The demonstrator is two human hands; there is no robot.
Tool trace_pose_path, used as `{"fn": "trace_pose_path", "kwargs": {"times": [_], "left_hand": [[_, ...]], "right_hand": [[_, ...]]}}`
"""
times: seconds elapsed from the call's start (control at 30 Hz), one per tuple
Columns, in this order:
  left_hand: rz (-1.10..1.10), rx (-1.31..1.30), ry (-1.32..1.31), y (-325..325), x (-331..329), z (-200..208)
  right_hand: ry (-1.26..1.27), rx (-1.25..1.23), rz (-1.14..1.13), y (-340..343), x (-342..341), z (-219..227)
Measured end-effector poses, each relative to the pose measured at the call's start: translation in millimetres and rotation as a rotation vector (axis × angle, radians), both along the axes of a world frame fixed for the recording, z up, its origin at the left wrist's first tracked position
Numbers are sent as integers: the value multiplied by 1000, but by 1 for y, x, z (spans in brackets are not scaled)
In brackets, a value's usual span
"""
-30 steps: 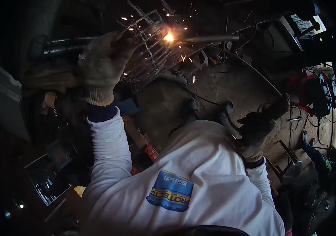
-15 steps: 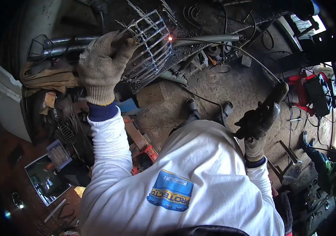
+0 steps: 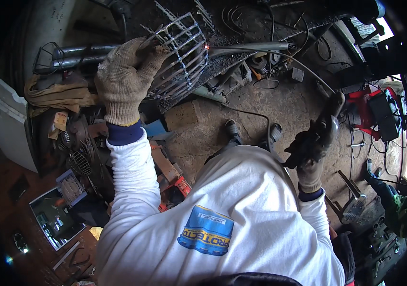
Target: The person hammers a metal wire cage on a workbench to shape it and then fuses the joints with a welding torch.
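My left hand [image 3: 126,76], in a knitted work glove, is closed on the left side of a metal-rod basket [image 3: 184,52]. The basket is a curved grid with visible weld lumps at its crossings. My right hand [image 3: 310,159], in a glove partly hidden by dark material, grips an electrode holder [image 3: 333,112]. From the holder a long, curved welding electrode [image 3: 279,54] reaches left to the basket's right edge. Its tip glows red there, at or very close to a bar. My right fingers are mostly hidden.
A dark, littered workbench [image 3: 241,33] lies beneath the basket, with loose rods at the back. A cable [image 3: 251,113] crosses the floor near my feet. Boxes and a red crate [image 3: 180,187] stand left of me; a red chair [image 3: 363,107] and another person [image 3: 399,205] are on the right.
The bright orange glow at the electrode tip has dimmed to a small red spot. My right hand and holder have tilted slightly; my left hand stays on the basket.
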State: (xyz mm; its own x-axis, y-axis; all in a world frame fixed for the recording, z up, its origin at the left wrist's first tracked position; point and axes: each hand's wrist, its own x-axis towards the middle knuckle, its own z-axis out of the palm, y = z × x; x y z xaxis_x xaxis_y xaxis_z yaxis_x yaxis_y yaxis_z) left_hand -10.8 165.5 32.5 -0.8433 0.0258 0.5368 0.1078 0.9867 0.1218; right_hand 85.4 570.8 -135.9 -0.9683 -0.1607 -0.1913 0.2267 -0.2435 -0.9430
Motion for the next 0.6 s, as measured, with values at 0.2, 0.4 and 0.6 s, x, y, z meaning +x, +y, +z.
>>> {"fn": "trace_pose_path", "kwargs": {"times": [0.2,0.4,0.6], "left_hand": [[-2,10,-17,0,3,3],[-79,-189,91,-9,-2,6],[-132,-61,71,-18,1,-15]], "right_hand": [[218,94,69,3,2,-11],[718,617,-53,-15,-3,3],[502,473,-156,17,2,-22]]}}
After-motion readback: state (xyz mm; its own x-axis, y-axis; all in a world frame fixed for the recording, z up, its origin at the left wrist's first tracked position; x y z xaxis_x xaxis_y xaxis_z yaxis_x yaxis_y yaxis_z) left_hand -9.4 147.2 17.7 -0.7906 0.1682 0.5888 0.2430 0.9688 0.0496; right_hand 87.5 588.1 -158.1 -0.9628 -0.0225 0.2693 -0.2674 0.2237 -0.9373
